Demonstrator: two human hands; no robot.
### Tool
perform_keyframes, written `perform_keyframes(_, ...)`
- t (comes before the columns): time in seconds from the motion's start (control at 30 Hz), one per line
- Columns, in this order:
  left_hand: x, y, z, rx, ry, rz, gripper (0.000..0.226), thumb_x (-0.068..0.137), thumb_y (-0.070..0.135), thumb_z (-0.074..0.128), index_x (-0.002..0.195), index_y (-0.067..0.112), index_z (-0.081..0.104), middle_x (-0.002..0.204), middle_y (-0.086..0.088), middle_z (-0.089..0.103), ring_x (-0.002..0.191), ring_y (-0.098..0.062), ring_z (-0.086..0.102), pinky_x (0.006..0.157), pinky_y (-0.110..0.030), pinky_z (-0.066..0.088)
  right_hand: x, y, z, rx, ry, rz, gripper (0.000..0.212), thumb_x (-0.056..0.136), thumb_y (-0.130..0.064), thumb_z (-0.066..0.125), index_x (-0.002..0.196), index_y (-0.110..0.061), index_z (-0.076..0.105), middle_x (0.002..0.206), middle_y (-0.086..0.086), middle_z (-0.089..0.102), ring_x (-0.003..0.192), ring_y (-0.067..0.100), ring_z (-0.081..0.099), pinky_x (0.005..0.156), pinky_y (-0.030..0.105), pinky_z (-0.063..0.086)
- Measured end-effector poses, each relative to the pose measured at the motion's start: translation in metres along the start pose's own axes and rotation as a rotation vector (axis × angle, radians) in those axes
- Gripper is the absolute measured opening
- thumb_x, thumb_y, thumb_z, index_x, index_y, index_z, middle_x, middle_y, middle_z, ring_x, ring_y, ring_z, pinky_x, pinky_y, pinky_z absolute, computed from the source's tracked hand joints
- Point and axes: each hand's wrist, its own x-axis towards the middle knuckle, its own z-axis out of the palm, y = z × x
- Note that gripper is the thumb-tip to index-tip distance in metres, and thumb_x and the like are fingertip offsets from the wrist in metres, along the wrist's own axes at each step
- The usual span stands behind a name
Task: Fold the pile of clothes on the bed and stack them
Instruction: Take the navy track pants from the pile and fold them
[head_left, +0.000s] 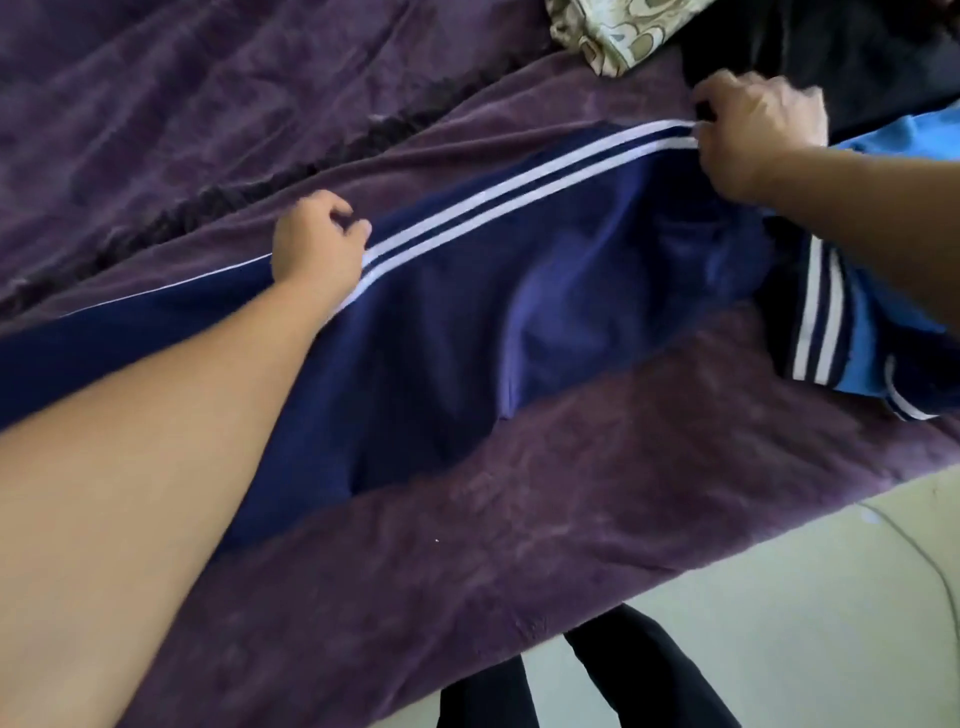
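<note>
Both reach forward | left hand (317, 239) pinches navy trousers (519, 291) | right hand (758, 130) grips them

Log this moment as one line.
item: navy striped garment on purple blanket; left hand: grips striped edge; right hand: grips striped edge

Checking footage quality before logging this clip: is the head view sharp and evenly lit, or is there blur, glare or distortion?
Head view: slightly soft, mild motion blur on the right hand; lighting even, no glare on the navy track pants; wide-angle stretch enlarges the forearm behind the left hand.
</note>
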Motion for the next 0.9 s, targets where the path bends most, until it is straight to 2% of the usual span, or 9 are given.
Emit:
perform_keyframes(0.07, 0.007, -0.001, 0.003, -0.001, 0.035, -0.004, 0.035, 0.089, 0.031, 0.061, 0.120, 0.016, 0.057, 0.121, -0.010, 0.056, 0.112, -0.029, 0.054, 0.095, -0.037, 0.043, -0.003, -0.019, 0.004, 0.008, 0.056, -0.024, 0.034, 0.091, -0.023, 0.049, 0.123, -0.009, 0.050, 0.121, 0.025, 0.053, 0.112, 0.043, 0.049, 0.093, 0.052, 0.035)
perform_keyframes(0.1, 0.001, -0.005, 0.002, 0.006, 0.035, 0.038, 0.035, 0.089, 0.030, 0.061, 0.121, 0.015, 0.057, 0.122, -0.011, 0.054, 0.113, -0.029, 0.052, 0.096, -0.040, 0.042, -0.011, -0.030, 0.007, 0.021, 0.076, -0.065, 0.035, 0.090, -0.022, 0.051, 0.123, -0.009, 0.050, 0.120, 0.025, 0.053, 0.112, 0.043, 0.048, 0.093, 0.052, 0.035)
perform_keyframes(0.2, -0.040, -0.032, -0.002, 0.010, -0.011, 0.158, 0.029, 0.089, 0.021, 0.060, 0.115, 0.009, 0.060, 0.114, -0.015, 0.055, 0.108, -0.034, 0.052, 0.092, -0.044, 0.042, -0.054, -0.065, 0.019, 0.130, 0.069, -0.185, 0.042, 0.087, -0.019, 0.055, 0.128, -0.013, 0.053, 0.120, 0.020, 0.056, 0.111, 0.040, 0.050, 0.090, 0.050, 0.037)
perform_keyframes(0.3, -0.092, -0.072, -0.010, 0.074, -0.031, 0.176, 0.024, 0.088, 0.014, 0.062, 0.110, 0.005, 0.064, 0.108, -0.015, 0.057, 0.102, -0.036, 0.053, 0.087, -0.046, 0.043, -0.099, -0.099, 0.036, 0.214, -0.010, -0.270, 0.044, 0.084, -0.017, 0.061, 0.127, -0.015, 0.058, 0.119, 0.014, 0.061, 0.108, 0.037, 0.053, 0.085, 0.047, 0.039)
perform_keyframes(0.47, -0.157, -0.158, -0.038, 0.259, -0.043, 0.041, 0.027, 0.082, 0.011, 0.070, 0.108, 0.003, 0.066, 0.108, -0.015, 0.058, 0.095, -0.037, 0.056, 0.078, -0.048, 0.047, -0.145, -0.165, 0.059, 0.342, -0.101, -0.449, 0.034, 0.081, -0.013, 0.068, 0.115, -0.012, 0.067, 0.115, 0.008, 0.066, 0.105, 0.034, 0.060, 0.086, 0.045, 0.044)
perform_keyframes(0.6, -0.185, -0.233, -0.078, 0.448, -0.109, -0.140, 0.042, 0.081, 0.017, 0.072, 0.119, 0.004, 0.062, 0.118, -0.017, 0.054, 0.108, -0.038, 0.051, 0.086, -0.051, 0.043, -0.160, -0.226, 0.065, 0.366, -0.137, -0.568, 0.021, 0.082, -0.011, 0.067, 0.103, -0.010, 0.072, 0.105, 0.009, 0.069, 0.097, 0.035, 0.062, 0.082, 0.045, 0.046)
perform_keyframes(0.73, -0.188, -0.298, -0.122, 0.482, -0.101, -0.373, 0.057, 0.081, 0.023, 0.072, 0.133, 0.010, 0.052, 0.128, -0.019, 0.050, 0.118, -0.040, 0.046, 0.094, -0.052, 0.041, -0.160, -0.285, 0.062, 0.340, -0.224, -0.634, 0.019, 0.091, -0.018, 0.057, 0.102, -0.013, 0.071, 0.099, 0.008, 0.070, 0.092, 0.033, 0.061, 0.081, 0.040, 0.042)
perform_keyframes(0.83, -0.184, -0.347, -0.146, 0.468, -0.265, -0.473, 0.052, 0.081, 0.034, 0.071, 0.128, 0.019, 0.056, 0.122, -0.012, 0.053, 0.115, -0.034, 0.050, 0.093, -0.048, 0.043, -0.159, -0.347, 0.060, 0.361, -0.232, -0.643, 0.020, 0.094, -0.021, 0.052, 0.103, -0.013, 0.069, 0.099, 0.007, 0.069, 0.095, 0.033, 0.060, 0.079, 0.040, 0.044)
perform_keyframes(0.9, -0.183, -0.374, -0.152, 0.449, -0.378, -0.397, 0.041, 0.084, 0.036, 0.068, 0.121, 0.019, 0.062, 0.116, -0.006, 0.052, 0.113, -0.028, 0.052, 0.093, -0.045, 0.043, -0.157, -0.390, 0.062, 0.388, -0.190, -0.631, 0.021, 0.093, -0.021, 0.053, 0.106, -0.014, 0.068, 0.103, 0.007, 0.068, 0.100, 0.031, 0.059, 0.079, 0.040, 0.046)
